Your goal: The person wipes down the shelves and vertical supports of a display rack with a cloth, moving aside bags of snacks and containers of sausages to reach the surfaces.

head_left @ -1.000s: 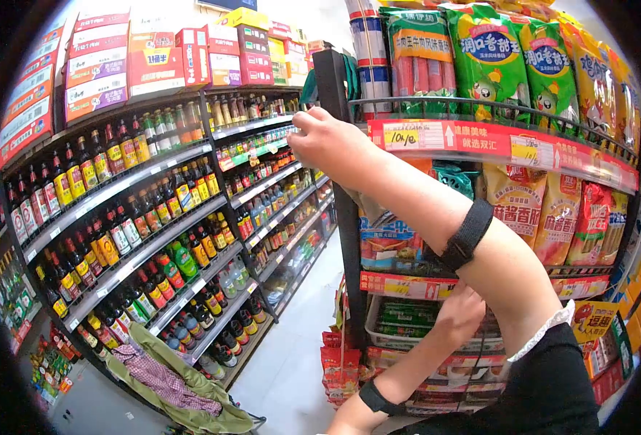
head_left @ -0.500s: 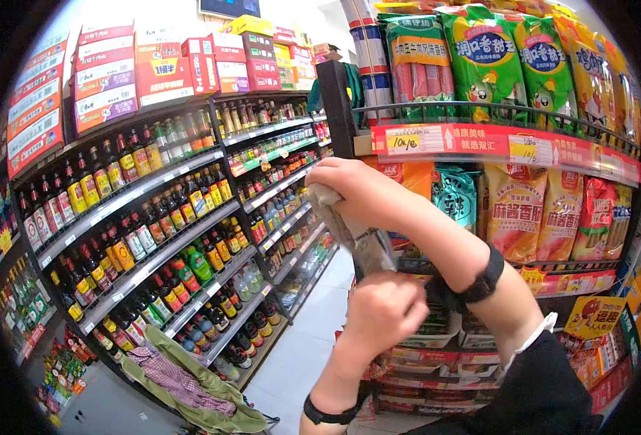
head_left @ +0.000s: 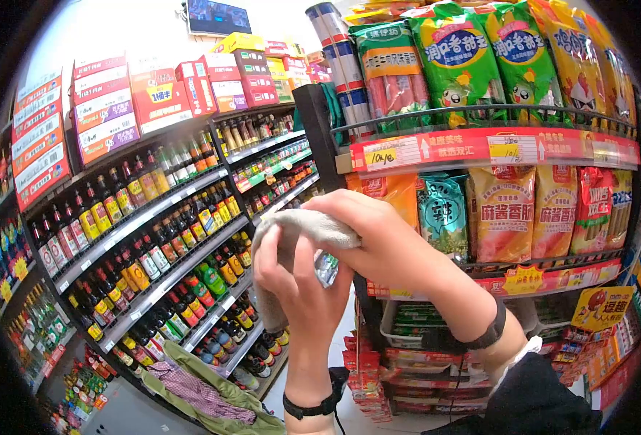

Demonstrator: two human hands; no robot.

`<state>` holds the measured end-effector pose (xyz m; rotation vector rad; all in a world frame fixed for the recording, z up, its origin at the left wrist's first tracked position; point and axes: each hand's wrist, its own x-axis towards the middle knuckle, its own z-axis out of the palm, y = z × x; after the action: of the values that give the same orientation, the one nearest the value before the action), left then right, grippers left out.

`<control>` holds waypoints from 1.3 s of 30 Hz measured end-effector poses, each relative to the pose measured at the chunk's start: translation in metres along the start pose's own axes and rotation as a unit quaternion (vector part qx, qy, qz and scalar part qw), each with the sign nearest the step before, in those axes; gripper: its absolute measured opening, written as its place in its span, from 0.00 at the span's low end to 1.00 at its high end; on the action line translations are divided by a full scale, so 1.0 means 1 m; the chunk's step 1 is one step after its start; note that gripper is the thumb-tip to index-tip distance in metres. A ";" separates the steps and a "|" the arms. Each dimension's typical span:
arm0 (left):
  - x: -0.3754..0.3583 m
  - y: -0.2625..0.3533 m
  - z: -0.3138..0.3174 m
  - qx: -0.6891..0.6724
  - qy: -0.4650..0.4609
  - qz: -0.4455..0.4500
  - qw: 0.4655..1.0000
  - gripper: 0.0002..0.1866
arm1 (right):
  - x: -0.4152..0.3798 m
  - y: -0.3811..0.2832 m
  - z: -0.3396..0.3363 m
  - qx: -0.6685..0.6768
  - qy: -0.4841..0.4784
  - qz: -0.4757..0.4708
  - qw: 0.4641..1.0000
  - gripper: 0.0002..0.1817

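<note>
A shop aisle: bottle-lined shelves (head_left: 153,239) run along the left, and a wire rack (head_left: 480,145) of snack bags stands to the right. Both hands are closed on a grey cloth (head_left: 298,228) at chest height before the rack, the left hand (head_left: 298,286) below it and the right hand (head_left: 378,243) on top.

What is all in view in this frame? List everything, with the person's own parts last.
cloth: one, grey, held between both hands
bottles: many, dark with red and yellow labels, left shelves
boxes: many, red and white, atop the left shelves
snack bags: many, green and yellow, top right rack
price strip: one, red, rack edge
garment: one, green and checked, bottom left
left hand: under cloth
right hand: over cloth
</note>
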<state>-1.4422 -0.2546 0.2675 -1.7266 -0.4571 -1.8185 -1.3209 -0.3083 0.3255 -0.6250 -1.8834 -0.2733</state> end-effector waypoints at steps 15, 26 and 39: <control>0.151 -0.067 0.099 -0.119 -0.059 -0.063 0.989 0.31 | -0.098 -0.056 -0.090 -0.003 0.104 0.028 0.994 0.23; 0.191 -0.052 0.139 0.019 -0.210 -0.211 0.954 0.25 | -0.128 -0.043 -0.123 0.023 0.117 0.134 0.984 0.14; 0.150 -0.086 0.169 -0.202 -0.038 -0.117 0.972 0.17 | -0.138 -0.017 -0.111 0.084 0.042 0.160 0.983 0.13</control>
<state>-1.3614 -0.1117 0.4446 -2.0938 -0.3494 -2.1320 -1.2028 -0.4148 0.2445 -0.7749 -1.6754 0.0663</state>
